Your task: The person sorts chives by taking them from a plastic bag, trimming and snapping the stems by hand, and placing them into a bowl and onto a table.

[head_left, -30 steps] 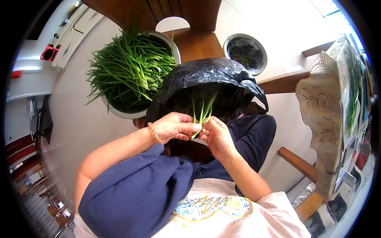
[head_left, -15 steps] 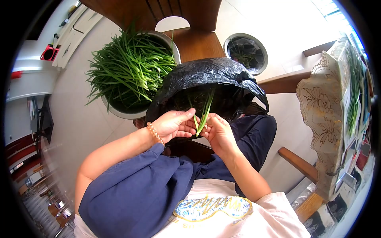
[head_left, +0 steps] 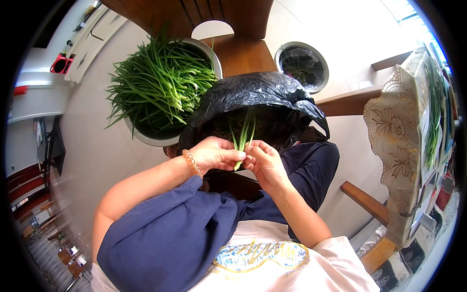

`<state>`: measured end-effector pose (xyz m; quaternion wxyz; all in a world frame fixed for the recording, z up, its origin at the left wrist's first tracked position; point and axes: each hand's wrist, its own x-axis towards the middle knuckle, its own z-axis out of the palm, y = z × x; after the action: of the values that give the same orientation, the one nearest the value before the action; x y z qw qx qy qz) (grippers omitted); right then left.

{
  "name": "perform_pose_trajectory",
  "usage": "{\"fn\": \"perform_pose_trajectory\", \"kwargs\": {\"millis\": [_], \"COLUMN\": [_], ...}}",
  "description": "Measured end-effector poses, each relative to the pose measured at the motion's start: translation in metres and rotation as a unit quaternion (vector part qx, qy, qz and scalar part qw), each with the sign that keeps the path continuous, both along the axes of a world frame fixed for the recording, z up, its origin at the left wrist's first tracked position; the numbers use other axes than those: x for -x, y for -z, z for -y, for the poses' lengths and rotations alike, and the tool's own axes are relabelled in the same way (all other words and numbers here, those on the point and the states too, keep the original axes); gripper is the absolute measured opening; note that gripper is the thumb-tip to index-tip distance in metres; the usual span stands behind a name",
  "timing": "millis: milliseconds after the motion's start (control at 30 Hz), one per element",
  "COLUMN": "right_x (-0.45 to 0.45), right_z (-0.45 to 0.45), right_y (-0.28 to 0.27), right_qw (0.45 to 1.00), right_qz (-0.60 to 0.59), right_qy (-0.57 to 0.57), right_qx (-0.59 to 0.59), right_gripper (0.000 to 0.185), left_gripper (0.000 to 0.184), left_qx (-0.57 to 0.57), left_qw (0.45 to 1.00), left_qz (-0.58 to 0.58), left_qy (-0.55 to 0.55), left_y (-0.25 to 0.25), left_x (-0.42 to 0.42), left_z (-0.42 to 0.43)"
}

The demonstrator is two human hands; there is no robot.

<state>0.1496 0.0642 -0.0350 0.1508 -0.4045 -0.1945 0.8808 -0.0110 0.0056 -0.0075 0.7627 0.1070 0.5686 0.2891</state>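
A small bunch of garlic chives stands between my two hands, leaves pointing away from me and pale stem ends toward my lap. My left hand, with a beaded bracelet at the wrist, pinches it between thumb and fingers. From the other side, my right hand is closed with its fingertips at the stalks, touching my left thumb. Just beyond gapes the mouth of a black plastic bag; its dark inside is hard to make out.
A metal basin heaped with garlic chives is at the upper left, beside a wooden chair. Another round container, bag-lined, sits on the floor at upper right. A table with a lace-edged cloth stands at right, more green stalks on it.
My left thumb has come down over the stalks, meeting my right fingertips. The leaves, held more apart before, are now gathered in one small bunch.
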Motion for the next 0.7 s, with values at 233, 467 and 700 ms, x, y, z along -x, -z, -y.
{"fn": "perform_pose_trajectory", "kwargs": {"millis": [233, 467, 700], "right_x": [-0.001, 0.005, -0.021], "right_z": [0.007, 0.013, -0.013], "right_y": [0.007, 0.003, 0.01], "right_qw": [0.997, 0.99, 0.986], "right_qz": [-0.033, -0.007, 0.047], "right_qy": [0.054, 0.135, 0.162], "right_qx": [0.045, 0.033, -0.007], "right_gripper": [0.009, 0.009, 0.006], "left_gripper": [0.017, 0.015, 0.019], "left_qx": [0.012, 0.002, 0.013], "left_qw": [0.998, 0.991, 0.977], "left_qz": [-0.008, -0.052, -0.105], "left_qy": [-0.064, -0.123, -0.185], "left_y": [0.008, 0.01, 0.016], "left_x": [-0.002, -0.004, 0.012], "left_z": [0.002, 0.0, 0.011]}}
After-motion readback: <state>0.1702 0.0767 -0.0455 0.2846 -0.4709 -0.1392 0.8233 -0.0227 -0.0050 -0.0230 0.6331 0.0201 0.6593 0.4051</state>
